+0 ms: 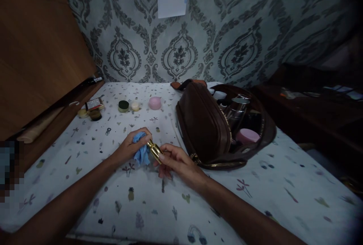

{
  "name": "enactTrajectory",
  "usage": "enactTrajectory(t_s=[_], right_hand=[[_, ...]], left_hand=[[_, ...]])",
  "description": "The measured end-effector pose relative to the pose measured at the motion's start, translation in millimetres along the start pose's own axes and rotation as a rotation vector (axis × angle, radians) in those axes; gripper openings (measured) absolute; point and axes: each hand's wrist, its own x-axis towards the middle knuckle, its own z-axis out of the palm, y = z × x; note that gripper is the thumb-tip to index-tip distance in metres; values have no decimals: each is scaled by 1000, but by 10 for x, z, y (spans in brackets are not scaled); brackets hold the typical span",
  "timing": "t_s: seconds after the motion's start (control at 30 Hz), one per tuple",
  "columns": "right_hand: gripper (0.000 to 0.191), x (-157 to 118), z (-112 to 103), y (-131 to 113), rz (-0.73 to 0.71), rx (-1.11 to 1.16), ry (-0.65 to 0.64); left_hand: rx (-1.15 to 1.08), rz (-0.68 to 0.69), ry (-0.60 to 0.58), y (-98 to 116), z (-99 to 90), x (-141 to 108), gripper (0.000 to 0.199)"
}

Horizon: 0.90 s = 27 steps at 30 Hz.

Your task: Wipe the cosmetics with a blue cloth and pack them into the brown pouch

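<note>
Gold bottle [154, 151]: between my hands, left of brown zippered bag [202, 124] | My right hand [181, 162]: clamped on its body | My left hand [138, 139]: clamped on blue cloth [141, 157], at its narrow end | Technique: I should brace the body, rub lightly.

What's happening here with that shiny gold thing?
A person's right hand holds a small, shiny gold bottle, and their left hand, gripping a crumpled light-blue cloth, is at its narrow end. To the right, an open brown zippered bag has a round pink container inside. Farther back, another round, pale-pink container sits on the white patterned sheet, with a dark-topped round pot to its left.
</note>
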Motion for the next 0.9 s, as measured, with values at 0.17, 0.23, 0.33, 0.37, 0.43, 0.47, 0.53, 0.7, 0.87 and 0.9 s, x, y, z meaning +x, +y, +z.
enactTrajectory(t_s=[0.17, 0.23, 0.33, 0.37, 0.43, 0.47, 0.53, 0.7, 0.87, 0.9], right_hand=[[45, 41, -6, 51, -70, 10, 71], [45, 53, -6, 62, -86, 23, 109], [46, 56, 11, 65, -74, 40, 123], [47, 53, 23, 63, -70, 49, 123], [50, 44, 54, 58, -68, 89, 124], [53, 40, 70, 56, -64, 120, 127], [58, 39, 95, 55, -47, 191, 138], [77, 40, 94, 58, 12, 261, 194], [69, -28, 73, 2, -11, 25, 175], [62, -44, 68, -11, -38, -44, 180]], left_hand=[[-148, -23, 112, -80, 97, -23, 40], [-217, -37, 120, -81, 149, -45, 43], [-289, -67, 37, -25, 242, -88, 46], [-306, -81, -13, 2, 272, -102, 47], [-332, -103, -106, 54, 320, -124, 48], [-333, -110, -132, 76, 335, -131, 47], [-297, -109, -125, 103, 345, -135, 46], [-58, -80, 23, 100, 329, -126, 44], [87, -65, 24, 98, 318, -136, 46], [101, -60, 14, 106, 313, -136, 46]])
